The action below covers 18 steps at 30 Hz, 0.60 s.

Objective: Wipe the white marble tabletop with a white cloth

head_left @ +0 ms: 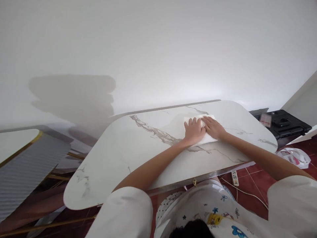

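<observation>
A white cloth or paper towel (206,139) lies folded on the white, marble-patterned tabletop (109,158), right of its middle. My left hand (194,131) is pressed palm down on it, fingers spread and pointing to the far side. Beside it, my right hand (215,129) also rests flat on the cloth, its fingers stretched toward the left hand. The two hands touch or nearly touch at the thumbs. Parts of the cloth stick out beyond the fingertips and below the hands; the rest is hidden under the palms.
A white wall (158,49) stands behind the table. At left is another piece of furniture with a ribbed grey side (32,175). A black case (287,124), a clear plastic bag (294,158) and a power strip (234,178) with a cable are to the right, by the red-tiled floor.
</observation>
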### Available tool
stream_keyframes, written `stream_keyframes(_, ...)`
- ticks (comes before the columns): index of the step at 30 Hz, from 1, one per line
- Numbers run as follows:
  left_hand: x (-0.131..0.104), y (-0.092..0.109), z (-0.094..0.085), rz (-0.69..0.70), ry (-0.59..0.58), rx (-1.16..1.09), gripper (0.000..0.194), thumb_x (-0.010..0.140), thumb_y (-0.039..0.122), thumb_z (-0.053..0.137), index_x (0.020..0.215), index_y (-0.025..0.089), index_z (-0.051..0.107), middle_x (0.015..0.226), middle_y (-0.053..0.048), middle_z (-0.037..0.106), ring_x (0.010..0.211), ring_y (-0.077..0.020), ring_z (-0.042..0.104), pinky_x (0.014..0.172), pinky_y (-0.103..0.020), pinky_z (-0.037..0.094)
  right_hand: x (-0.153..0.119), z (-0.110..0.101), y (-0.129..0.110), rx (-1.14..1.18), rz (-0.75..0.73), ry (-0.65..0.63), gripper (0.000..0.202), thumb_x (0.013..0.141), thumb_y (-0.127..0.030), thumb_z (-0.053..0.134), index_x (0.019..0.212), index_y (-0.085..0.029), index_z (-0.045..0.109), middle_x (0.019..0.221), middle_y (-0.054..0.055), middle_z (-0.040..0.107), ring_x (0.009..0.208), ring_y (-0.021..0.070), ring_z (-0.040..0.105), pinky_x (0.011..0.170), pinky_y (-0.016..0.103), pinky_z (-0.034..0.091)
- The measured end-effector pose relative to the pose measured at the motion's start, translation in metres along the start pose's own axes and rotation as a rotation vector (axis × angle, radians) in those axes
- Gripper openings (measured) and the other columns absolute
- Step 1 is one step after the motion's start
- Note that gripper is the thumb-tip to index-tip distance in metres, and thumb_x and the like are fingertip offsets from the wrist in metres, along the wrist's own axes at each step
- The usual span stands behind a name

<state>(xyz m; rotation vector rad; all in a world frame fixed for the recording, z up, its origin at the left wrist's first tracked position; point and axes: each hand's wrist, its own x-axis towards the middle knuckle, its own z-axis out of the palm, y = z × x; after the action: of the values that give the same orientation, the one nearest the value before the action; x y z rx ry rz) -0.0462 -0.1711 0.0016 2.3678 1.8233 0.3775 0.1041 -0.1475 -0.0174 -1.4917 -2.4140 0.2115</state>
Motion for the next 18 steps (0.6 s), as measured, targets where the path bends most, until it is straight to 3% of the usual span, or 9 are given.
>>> stream_keyframes(10,-0.071,0.021,-0.013,0.018,-0.145,-0.034,0.058,0.093,0.033,0.038,0.15,0.022,0.036,0.161,-0.01,0.031,0.15,-0.0325,0.023,0.12,-0.057,0.019,-0.081,-0.003,-0.038,-0.027,0.09,0.015,0.059,0.096,-0.029,0.029,0.152,-0.016,0.039,0.16,0.008,0.036,0.149,0.0285,0.029,0.12,0.049,0.029)
stream_keyframes(18,-0.089,0.026,-0.013,0.04,-0.172,-0.051,0.062,0.093,0.032,0.038,0.153,0.019,0.033,0.163,-0.012,0.028,0.151,-0.0328,0.02,0.121,-0.06,0.016,-0.102,-0.003,-0.049,-0.029,0.118,0.038,0.059,0.095,-0.027,0.031,0.152,-0.018,0.04,0.159,0.008,0.037,0.148,0.028,0.031,0.119,0.052,0.032)
